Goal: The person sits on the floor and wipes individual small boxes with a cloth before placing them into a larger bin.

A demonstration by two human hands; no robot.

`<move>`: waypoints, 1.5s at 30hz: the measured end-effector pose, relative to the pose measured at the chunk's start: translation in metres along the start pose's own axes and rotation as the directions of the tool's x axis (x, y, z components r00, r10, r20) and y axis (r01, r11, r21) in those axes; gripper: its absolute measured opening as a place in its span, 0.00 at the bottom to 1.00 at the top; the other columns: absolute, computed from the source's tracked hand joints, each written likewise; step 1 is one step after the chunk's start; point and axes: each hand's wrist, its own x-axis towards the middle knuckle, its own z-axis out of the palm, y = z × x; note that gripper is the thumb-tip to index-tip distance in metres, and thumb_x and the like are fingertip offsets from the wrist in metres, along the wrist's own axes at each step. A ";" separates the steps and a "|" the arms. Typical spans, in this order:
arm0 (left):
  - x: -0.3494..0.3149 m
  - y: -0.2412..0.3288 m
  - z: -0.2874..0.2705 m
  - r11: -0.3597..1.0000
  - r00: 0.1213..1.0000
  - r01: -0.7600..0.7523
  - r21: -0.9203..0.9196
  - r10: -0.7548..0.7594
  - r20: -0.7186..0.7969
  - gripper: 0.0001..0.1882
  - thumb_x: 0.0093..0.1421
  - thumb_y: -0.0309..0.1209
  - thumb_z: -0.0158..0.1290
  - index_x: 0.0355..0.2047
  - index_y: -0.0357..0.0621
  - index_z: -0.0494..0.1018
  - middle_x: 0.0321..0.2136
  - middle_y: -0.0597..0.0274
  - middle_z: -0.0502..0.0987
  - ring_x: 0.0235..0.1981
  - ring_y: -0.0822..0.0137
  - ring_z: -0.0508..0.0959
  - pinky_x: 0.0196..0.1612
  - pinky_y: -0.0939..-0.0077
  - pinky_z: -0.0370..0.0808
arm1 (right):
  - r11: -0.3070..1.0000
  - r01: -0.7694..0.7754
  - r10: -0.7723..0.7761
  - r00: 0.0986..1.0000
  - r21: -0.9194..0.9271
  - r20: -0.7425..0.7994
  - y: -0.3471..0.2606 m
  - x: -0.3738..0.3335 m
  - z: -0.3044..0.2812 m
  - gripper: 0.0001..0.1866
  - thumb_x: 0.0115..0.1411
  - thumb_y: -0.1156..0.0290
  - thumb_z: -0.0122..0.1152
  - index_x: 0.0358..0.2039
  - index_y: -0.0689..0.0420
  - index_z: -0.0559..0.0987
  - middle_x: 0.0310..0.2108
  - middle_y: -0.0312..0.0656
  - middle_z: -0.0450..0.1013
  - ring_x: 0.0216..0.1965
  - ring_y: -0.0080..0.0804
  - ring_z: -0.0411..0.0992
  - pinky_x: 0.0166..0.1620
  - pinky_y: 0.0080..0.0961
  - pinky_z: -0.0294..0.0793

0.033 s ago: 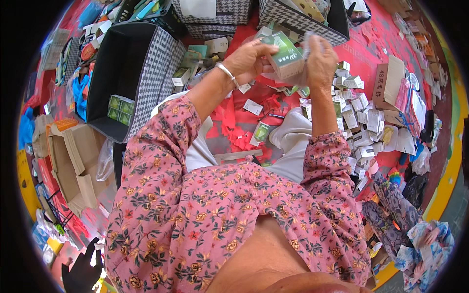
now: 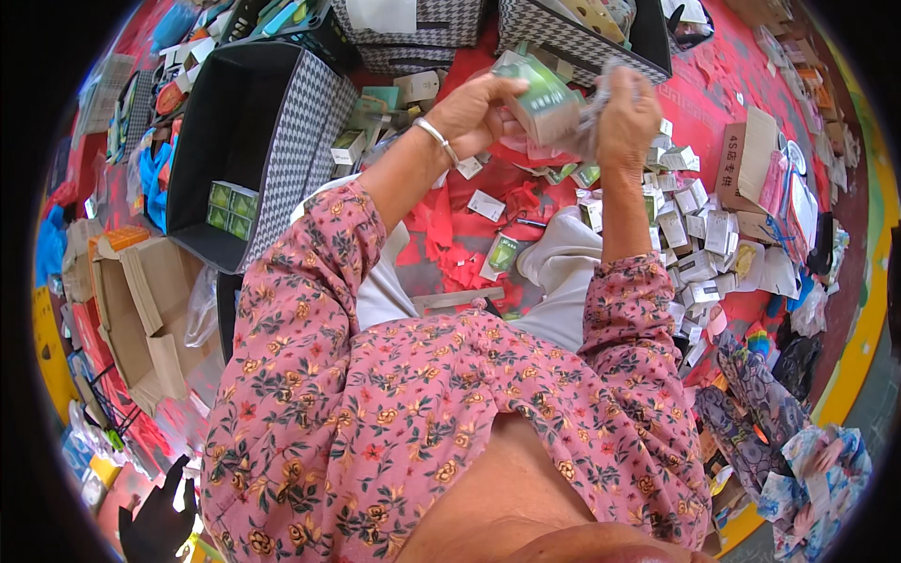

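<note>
My left hand (image 2: 474, 114) grips a small green-and-white box (image 2: 546, 97) from its left side, thumb on top. Clear plastic film (image 2: 588, 124), blurred by motion, runs from the box's right side to my right hand (image 2: 631, 122), whose fingers are closed on it. Both hands are raised in front of me, above the red floor. Below them, by my right leg, lies another green-and-white box (image 2: 501, 253). On the left, several green boxes (image 2: 232, 211) sit stacked inside a black storage bin (image 2: 267, 94) with houndstooth sides.
Many small white boxes (image 2: 696, 267) lie heaped to my right, beside an opened brown carton (image 2: 746, 155). More houndstooth bins (image 2: 582, 42) stand ahead. An open cardboard box (image 2: 141, 310) is at my left. Red scraps (image 2: 450, 235) litter the floor between my legs.
My right hand has shifted to the right with the plastic film, away from the box. The box has tilted and moved slightly in my left hand.
</note>
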 end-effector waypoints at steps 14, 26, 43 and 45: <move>0.002 -0.004 -0.003 0.916 0.998 0.061 -0.395 -0.067 -0.001 0.15 0.57 0.31 0.45 0.42 0.35 0.65 0.41 0.53 0.70 0.44 0.58 0.72 0.48 0.62 0.71 | 0.909 0.355 -0.296 0.919 -0.219 0.261 -0.008 -0.012 0.006 0.12 0.55 0.68 0.51 0.38 0.60 0.74 0.36 0.50 0.71 0.36 0.45 0.71 0.39 0.30 0.69; 0.003 -0.001 0.000 0.490 0.909 -0.352 0.798 0.381 0.168 0.51 0.37 0.19 0.61 0.58 0.50 0.41 0.40 0.57 0.68 0.41 0.67 0.71 0.43 0.72 0.72 | 0.986 0.167 -0.168 0.983 -0.021 -0.069 -0.003 0.025 -0.029 0.09 0.55 0.68 0.56 0.30 0.61 0.75 0.25 0.38 0.72 0.26 0.22 0.69 0.28 0.17 0.67; -0.003 0.007 -0.002 0.998 0.996 -0.017 -0.054 0.022 0.082 0.21 0.55 0.33 0.49 0.48 0.42 0.60 0.40 0.60 0.71 0.43 0.63 0.72 0.44 0.64 0.72 | 0.925 0.039 0.100 0.935 -0.379 0.340 0.006 0.034 -0.045 0.14 0.46 0.66 0.59 0.34 0.57 0.78 0.29 0.44 0.75 0.30 0.33 0.72 0.37 0.27 0.70; 0.000 0.010 -0.003 0.990 0.988 0.110 -0.085 -0.099 0.119 0.19 0.55 0.35 0.49 0.46 0.42 0.63 0.40 0.60 0.72 0.42 0.64 0.73 0.43 0.64 0.72 | 0.978 -0.147 0.204 0.804 -0.145 0.558 -0.004 0.030 -0.042 0.27 0.42 0.69 0.63 0.46 0.57 0.72 0.39 0.40 0.72 0.37 0.28 0.69 0.44 0.23 0.67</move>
